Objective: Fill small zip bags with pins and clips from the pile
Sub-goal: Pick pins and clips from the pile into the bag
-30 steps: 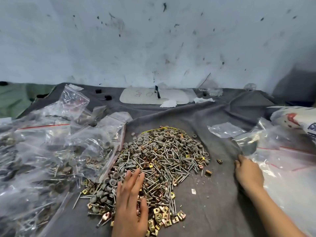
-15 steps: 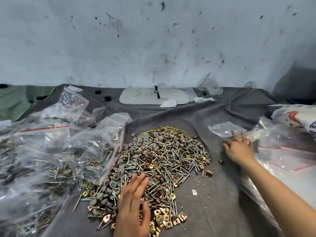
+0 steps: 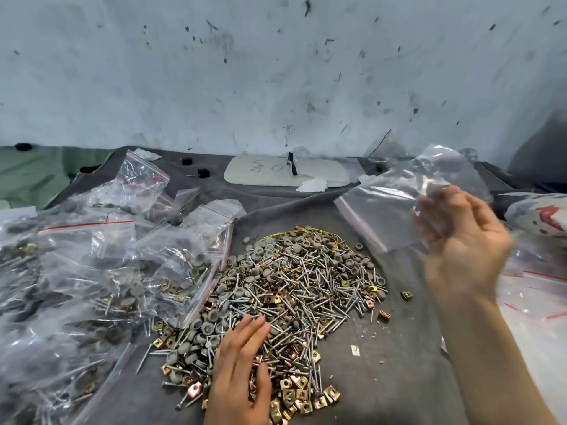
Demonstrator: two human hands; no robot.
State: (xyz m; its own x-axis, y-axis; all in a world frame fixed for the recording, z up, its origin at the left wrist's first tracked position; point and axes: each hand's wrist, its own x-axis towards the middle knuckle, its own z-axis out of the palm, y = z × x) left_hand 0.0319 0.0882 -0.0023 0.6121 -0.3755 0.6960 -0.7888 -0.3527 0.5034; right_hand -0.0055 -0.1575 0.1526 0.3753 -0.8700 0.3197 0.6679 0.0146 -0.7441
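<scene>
Right hand lifted, now holding empty zip bag | left hand unmoved on pile

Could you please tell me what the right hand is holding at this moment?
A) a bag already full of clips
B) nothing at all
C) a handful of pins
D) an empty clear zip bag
D: the right hand grips an empty clear zip bag with nothing visible inside it.

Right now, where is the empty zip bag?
In the head view, the empty zip bag is on the right side, held up by the right hand, above and to the right of the pile.
</scene>
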